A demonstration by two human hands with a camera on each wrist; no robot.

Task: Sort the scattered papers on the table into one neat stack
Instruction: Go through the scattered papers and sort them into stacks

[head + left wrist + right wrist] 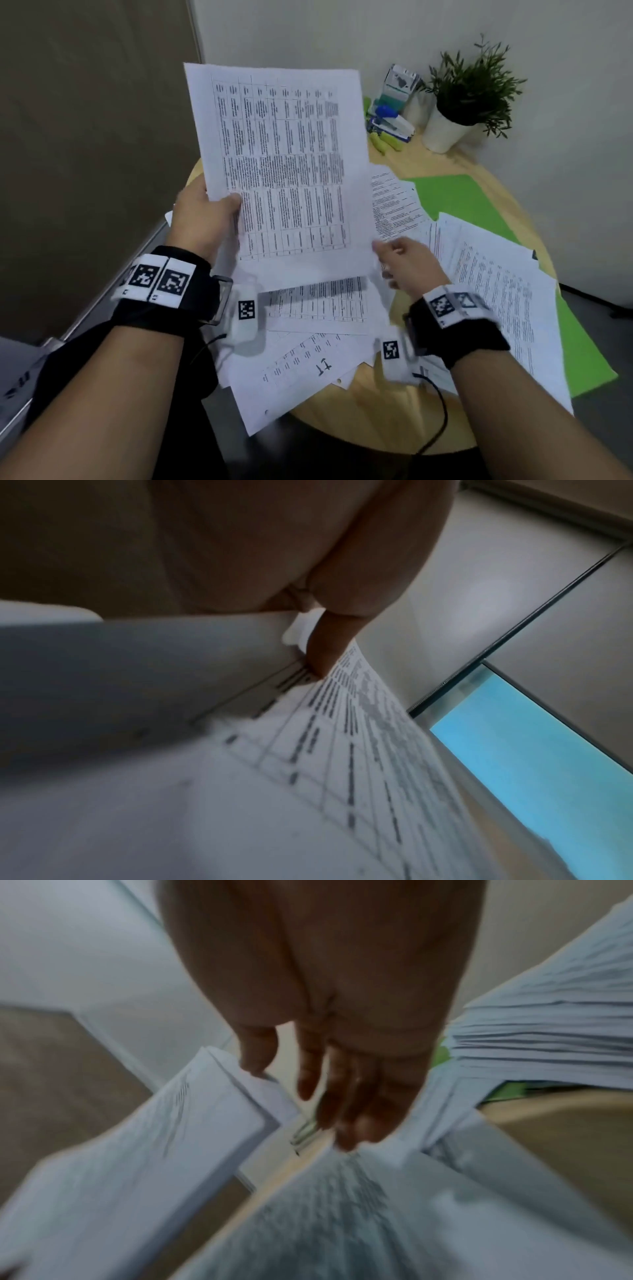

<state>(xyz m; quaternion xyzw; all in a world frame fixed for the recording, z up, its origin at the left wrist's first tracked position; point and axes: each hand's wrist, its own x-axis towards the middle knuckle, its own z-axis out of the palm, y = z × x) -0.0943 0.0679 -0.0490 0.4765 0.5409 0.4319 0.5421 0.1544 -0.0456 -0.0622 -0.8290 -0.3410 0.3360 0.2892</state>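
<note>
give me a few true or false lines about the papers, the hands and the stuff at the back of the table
1. The left hand holds a bundle of table-printed sheets up off the table. True.
2. The right hand grips a stapler. False: its fingers are loose beside the bundle's lower corner, and it holds no tool.
3. Papers still lie scattered on the round wooden table. True.
4. A red folder lies under the papers. False: the folder is green.
5. A potted plant stands at the table's far edge. True.
</note>
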